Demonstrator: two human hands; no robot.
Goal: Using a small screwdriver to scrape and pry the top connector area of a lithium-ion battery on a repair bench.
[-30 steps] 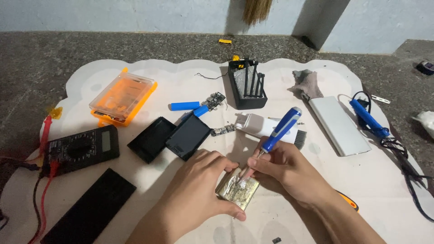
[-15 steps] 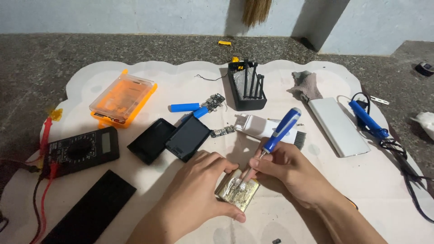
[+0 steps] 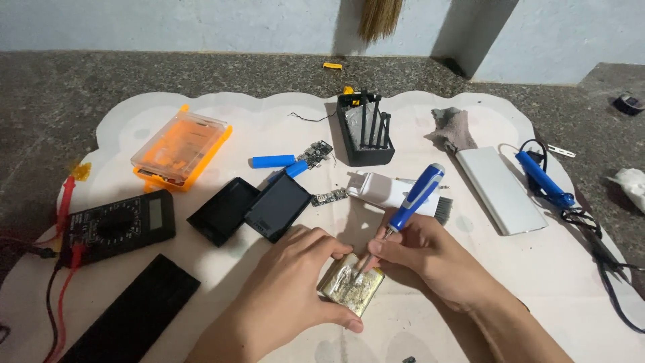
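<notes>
My left hand (image 3: 289,296) pinning the flat silver battery pack (image 3: 351,290) at lower centre of the frame, my right hand (image 3: 430,259) gripping a blue-handled screwdriver (image 3: 406,207), tip on the pack, multimeter (image 3: 119,225) far left, orange case (image 3: 181,148) upper left

You have two hands at work, left hand (image 3: 289,296) and right hand (image 3: 430,262), with one blue-handled screwdriver (image 3: 413,202) and one foil-wrapped flat pack (image 3: 353,290) at six o'clock. Count two blue cylindrical cells (image 3: 272,161) near the centre, two small circuit boards (image 3: 316,151), two black cases (image 3: 275,207), one orange box (image 3: 181,148) at ten o'clock, one multimeter (image 3: 121,225) at nine, one black holder (image 3: 366,131) at twelve, and one white slab (image 3: 500,189) at three.
</notes>
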